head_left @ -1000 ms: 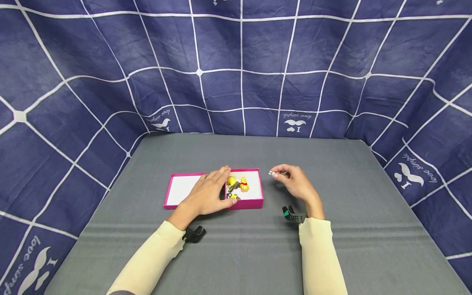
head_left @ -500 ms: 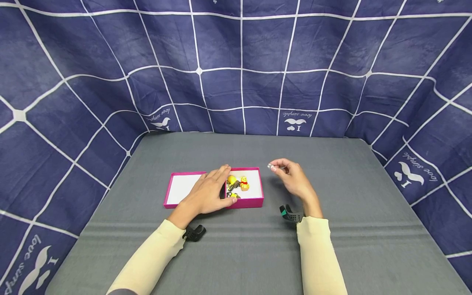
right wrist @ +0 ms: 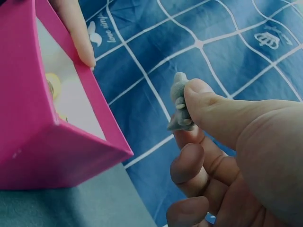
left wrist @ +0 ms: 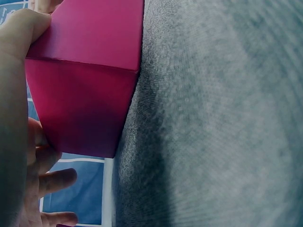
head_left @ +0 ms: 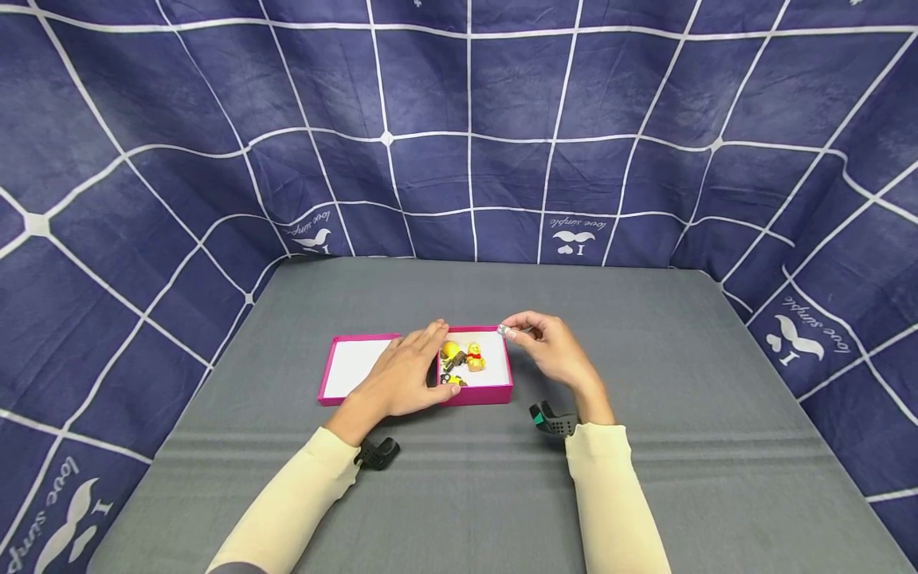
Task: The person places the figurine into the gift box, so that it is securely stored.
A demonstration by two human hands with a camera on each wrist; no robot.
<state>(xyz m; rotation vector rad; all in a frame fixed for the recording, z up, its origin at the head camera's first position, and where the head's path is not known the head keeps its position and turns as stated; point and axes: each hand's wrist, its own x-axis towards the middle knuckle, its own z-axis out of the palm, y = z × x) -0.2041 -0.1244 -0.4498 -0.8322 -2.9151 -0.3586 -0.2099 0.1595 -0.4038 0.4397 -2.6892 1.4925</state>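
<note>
A magenta box (head_left: 488, 395) with a white inside stands uncovered on the grey table. Its left part lies under my left hand (head_left: 403, 376), which holds it across, thumb at the near rim and fingers toward the far side. Inside are a yellow bear figure (head_left: 476, 359) with a red band, a yellow round piece (head_left: 450, 350) and some dark and yellow small toys (head_left: 453, 381), partly covered. At the box's far right corner, my right hand (head_left: 555, 349) pinches a small grey figurine (right wrist: 180, 101) between thumb and forefinger. The right wrist view shows the figurine apart from the box wall.
Left of the box lies a shallow magenta tray-like lid (head_left: 351, 371), white inside, partly under the left hand. Black wrist mounts (head_left: 378, 454) sit below both hands. A blue curtain (head_left: 516, 175) with white lines surrounds the grey tabletop (head_left: 459, 494).
My right hand has moved left with the grey figurine, from beside the box to its far right corner. The left hand and the box stay in place.
</note>
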